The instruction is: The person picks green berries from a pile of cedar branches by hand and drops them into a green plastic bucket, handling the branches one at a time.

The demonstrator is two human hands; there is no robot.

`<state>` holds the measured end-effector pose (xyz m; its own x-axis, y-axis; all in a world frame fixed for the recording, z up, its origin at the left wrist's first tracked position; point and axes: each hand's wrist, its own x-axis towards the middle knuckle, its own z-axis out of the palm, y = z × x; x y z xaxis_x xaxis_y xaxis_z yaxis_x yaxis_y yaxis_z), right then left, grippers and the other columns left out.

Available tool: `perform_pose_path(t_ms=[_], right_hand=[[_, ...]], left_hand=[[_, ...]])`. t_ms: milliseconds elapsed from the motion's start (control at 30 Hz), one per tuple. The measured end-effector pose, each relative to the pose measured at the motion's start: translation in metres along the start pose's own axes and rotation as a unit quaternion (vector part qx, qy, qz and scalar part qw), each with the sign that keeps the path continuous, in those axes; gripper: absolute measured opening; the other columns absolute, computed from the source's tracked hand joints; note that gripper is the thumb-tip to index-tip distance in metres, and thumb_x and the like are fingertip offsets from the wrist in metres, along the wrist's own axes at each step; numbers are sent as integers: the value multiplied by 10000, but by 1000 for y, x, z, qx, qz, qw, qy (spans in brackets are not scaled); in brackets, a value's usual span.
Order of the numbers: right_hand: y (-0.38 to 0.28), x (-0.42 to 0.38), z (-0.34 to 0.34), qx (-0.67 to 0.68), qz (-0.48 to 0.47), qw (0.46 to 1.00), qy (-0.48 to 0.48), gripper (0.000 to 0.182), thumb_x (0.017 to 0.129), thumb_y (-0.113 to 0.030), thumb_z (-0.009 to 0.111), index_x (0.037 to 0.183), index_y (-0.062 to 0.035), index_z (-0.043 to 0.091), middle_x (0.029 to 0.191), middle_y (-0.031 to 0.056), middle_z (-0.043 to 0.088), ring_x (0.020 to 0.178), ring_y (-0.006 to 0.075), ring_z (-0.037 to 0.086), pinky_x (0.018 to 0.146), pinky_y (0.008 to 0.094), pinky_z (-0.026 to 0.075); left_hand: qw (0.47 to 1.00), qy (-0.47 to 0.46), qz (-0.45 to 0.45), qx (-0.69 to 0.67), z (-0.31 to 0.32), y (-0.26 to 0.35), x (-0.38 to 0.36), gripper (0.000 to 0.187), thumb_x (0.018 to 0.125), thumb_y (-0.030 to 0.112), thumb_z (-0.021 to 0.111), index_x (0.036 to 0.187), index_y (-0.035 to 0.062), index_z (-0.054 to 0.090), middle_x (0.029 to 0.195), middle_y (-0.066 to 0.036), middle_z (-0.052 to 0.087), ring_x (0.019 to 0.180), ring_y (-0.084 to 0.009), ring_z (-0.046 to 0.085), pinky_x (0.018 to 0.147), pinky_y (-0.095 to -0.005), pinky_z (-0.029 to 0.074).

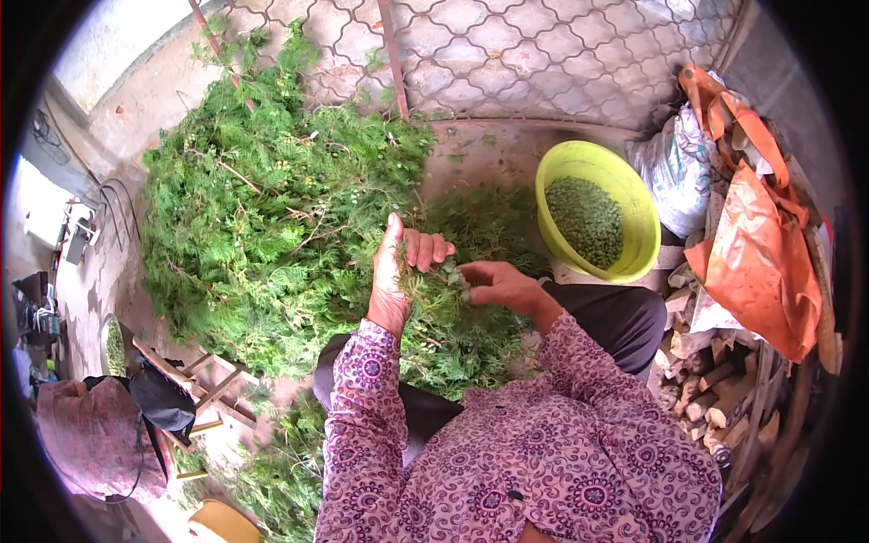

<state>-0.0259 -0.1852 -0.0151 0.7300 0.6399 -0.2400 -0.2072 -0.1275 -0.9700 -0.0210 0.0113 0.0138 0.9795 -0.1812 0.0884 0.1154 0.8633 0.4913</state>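
My left hand [398,271] is closed round a green conifer sprig [434,294], its thumb pointing up and its fingers curled over. Against it, my right hand [501,286] is closed in a pinch at small, pale green cones [455,274] on the sprig's upper end. How many cones the fingers hold is hidden. More feathery foliage lies over my lap under both hands. To the right of my right hand stands a yellow-green basin [644,217], tilted towards me and part filled with small green cones [584,222].
A large heap of cut conifer branches [262,208] spreads ahead and left, against a metal lattice [534,54]. On the right are a white sack [674,167], an orange bag [760,271] and stacked firewood [715,389]. Another person [95,434] sits at the lower left, near a wooden frame [213,389].
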Motion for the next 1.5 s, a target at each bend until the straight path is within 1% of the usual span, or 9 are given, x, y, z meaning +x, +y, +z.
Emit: perform_pose_path(t_ms=[233,300,333,600,733,1100,1233,1300,1500], right_hand=[[14,-9,25,53,4,998,-30,280,797,-111,561,1062,-20,572,753,-73,537,641,11,446,578,183,383],[7,-13,29,22,-14,999,27,250,793,-126,587,1021,-26,590,753,-72,538,640,8,438,565,180,376],[0,-15,31,21,-15,999,27,250,793,-126,587,1021,-26,590,753,-72,538,640,8,438,565,180,376],[-9,-18,30,-50,-108,972,201,166,791,-71,591,944,-7,598,820,-37,575,743,30,479,659,198,402],[8,-8,24,-104,-174,944,259,189,773,-92,615,931,7,587,748,16,573,703,51,472,624,225,421],[1,-13,41,-221,-188,923,254,216,736,-94,623,938,-29,583,739,136,554,641,211,538,603,290,427],[-9,-17,38,-260,-160,922,239,234,726,-115,636,932,-19,581,762,137,563,643,217,540,606,288,433],[-11,-18,27,-395,-194,876,196,183,728,-63,623,886,6,559,790,88,566,709,96,539,628,254,442],[-68,-23,16,-251,-202,917,235,234,729,-98,662,883,38,550,815,62,566,729,118,555,654,247,461]], left_hand=[[995,-67,2,-76,7,7,1,634,898,536,246,463,101,396,474,-49,399,573,-233,434,714,-386,418],[993,93,7,-70,15,6,-2,628,865,586,287,571,70,491,622,-87,529,713,-253,520,796,-394,425],[999,13,-7,-49,-1,7,-2,629,835,612,341,850,25,565,902,-136,592,900,-262,541,871,-384,410],[983,181,-32,17,-7,-6,-6,532,840,504,465,1171,87,476,1127,-89,544,1053,-243,495,952,-396,329],[993,52,-69,83,-12,-14,-16,425,819,341,587,1140,80,488,1058,-49,570,1003,-187,514,866,-369,392],[972,187,-111,89,5,-19,-21,370,736,136,688,1061,49,534,969,-50,585,869,-187,555,761,-337,468],[974,183,-90,101,1,-20,-20,354,746,113,675,1061,49,529,926,-42,591,817,-172,565,703,-319,486],[973,187,-51,128,-5,-24,-19,298,745,102,670,1015,55,552,956,-49,591,834,-168,568,729,-333,485],[949,96,70,292,-17,-37,-17,206,787,-14,581,990,22,579,886,-12,603,802,-98,545,734,-265,452]])
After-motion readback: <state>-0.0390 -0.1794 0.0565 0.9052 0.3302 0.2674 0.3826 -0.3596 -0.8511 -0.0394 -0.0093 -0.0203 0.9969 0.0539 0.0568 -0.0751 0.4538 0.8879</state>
